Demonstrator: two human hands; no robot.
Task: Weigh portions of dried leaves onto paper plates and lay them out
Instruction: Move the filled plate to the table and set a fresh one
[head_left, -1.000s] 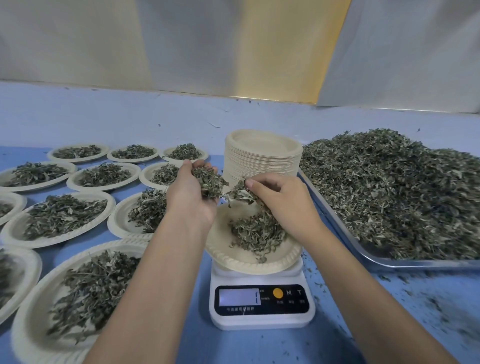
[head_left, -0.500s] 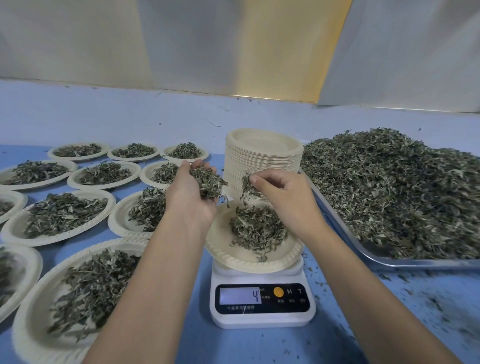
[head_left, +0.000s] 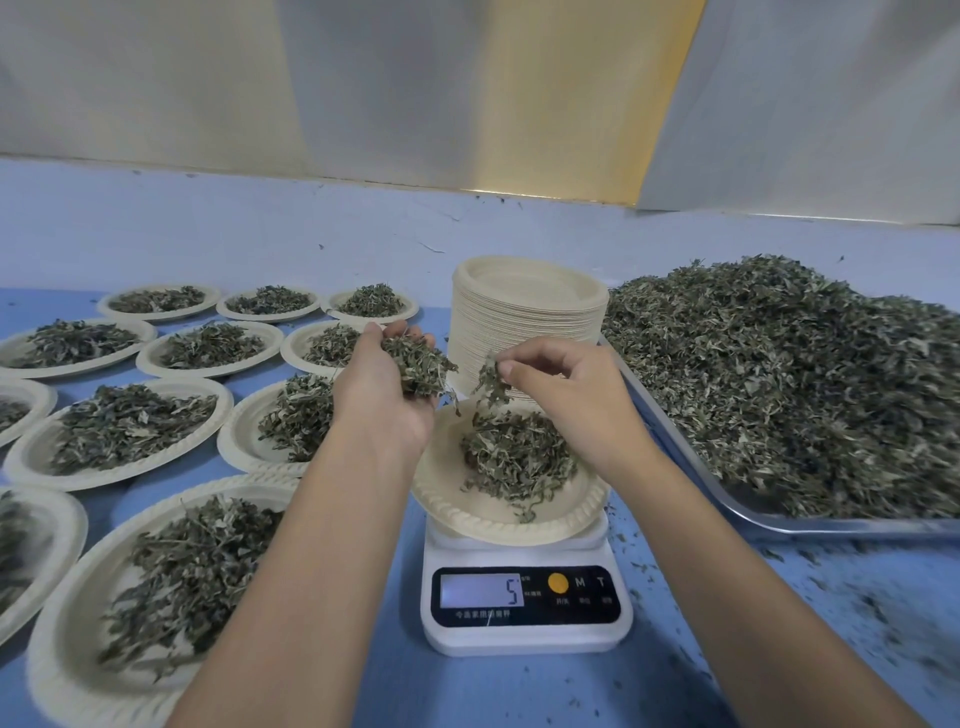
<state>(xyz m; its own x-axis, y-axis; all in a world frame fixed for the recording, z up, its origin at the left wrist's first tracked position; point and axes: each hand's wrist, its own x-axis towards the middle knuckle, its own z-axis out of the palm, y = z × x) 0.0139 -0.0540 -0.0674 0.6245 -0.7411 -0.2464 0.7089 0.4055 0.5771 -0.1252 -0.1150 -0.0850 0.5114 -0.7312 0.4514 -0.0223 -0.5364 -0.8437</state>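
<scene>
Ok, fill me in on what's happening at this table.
A person is weighing out dried leaves. The left hand holds a handful of leaves, and the right hand pinches a small tuft above the pile on the paper plate that sits on the scale. Its display shows 5. Filled plates are laid out to the left. A stack of empty plates stands behind the scale, and a metal tray heaped with leaves lies to the right.

The scale (head_left: 524, 597) display reads "5"; its buttons are marked "M" and "T".
</scene>
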